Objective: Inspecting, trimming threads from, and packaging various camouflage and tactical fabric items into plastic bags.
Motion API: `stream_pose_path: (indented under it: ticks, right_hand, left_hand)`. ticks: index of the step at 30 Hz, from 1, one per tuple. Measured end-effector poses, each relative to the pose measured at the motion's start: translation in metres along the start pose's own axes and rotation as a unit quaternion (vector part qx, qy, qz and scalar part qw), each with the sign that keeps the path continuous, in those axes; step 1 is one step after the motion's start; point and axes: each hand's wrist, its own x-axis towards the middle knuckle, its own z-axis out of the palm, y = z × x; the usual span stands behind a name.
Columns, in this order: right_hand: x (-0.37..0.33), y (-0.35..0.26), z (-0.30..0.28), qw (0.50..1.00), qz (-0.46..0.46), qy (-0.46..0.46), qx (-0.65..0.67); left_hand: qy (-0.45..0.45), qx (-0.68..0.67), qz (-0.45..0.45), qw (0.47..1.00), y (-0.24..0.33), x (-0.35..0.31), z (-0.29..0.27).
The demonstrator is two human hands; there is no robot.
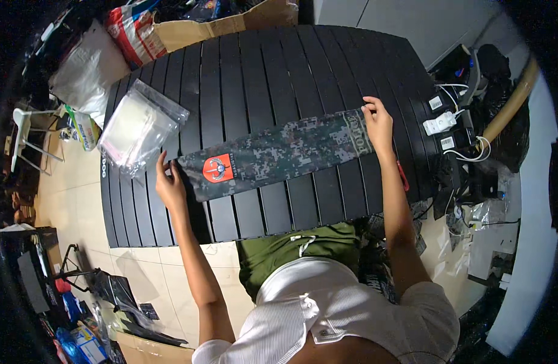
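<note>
A long, tapered camouflage arm sleeve [285,148] is stretched slantwise across the black slatted table [248,67]. It has a red shield-shaped emblem near its left end and pale lettering near its right end. My left hand [171,187] is at the left end, with thumb and fingertips closed on the upper corner. At the other end, my right hand [379,126] pinches the far corner between thumb and fingers. The cloth lies fairly flat between the two hands. Just beyond my left hand is a pile of clear plastic bags [139,124].
Power adapters and a white plug [439,124] with cables crowd the table's right side. An open cardboard box [224,25] and a red-and-white bag [133,30] sit past the far edge. A white folding stool [24,130] stands on the floor at left.
</note>
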Motion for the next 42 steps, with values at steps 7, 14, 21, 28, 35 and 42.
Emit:
stream_pose_path:
  ticks: [7, 14, 21, 28, 35, 42]
  right_hand:
    - [0.001, 0.001, 0.000, 0.998, -0.049, 0.047, -0.001]
    - [0.004, -0.008, -0.002, 0.992, -0.058, 0.006, -0.112]
    - [-0.015, -0.031, -0.007, 0.983, -0.161, -0.073, -0.042]
    - [-0.023, -0.009, -0.002, 0.941, -0.165, -0.113, -0.274]
    - [-0.040, -0.003, -0.016, 0.972, 0.103, -0.040, -0.209]
    - [-0.027, 0.002, -0.015, 0.962, 0.096, -0.100, -0.236]
  left_hand:
    - [0.025, -0.067, 0.060, 0.996, 0.005, 0.007, -0.003]
    - [0.001, 0.108, 0.043, 0.993, 0.017, 0.007, -0.005]
    - [-0.124, 0.144, 0.185, 0.964, 0.046, -0.016, -0.007]
    - [-0.179, 0.294, 0.185, 0.921, 0.028, -0.029, 0.002]
    - [-0.047, 0.085, 0.180, 0.979, 0.066, -0.047, 0.011]
    - [-0.229, -0.275, 0.103, 0.928, 0.146, -0.093, 0.080]
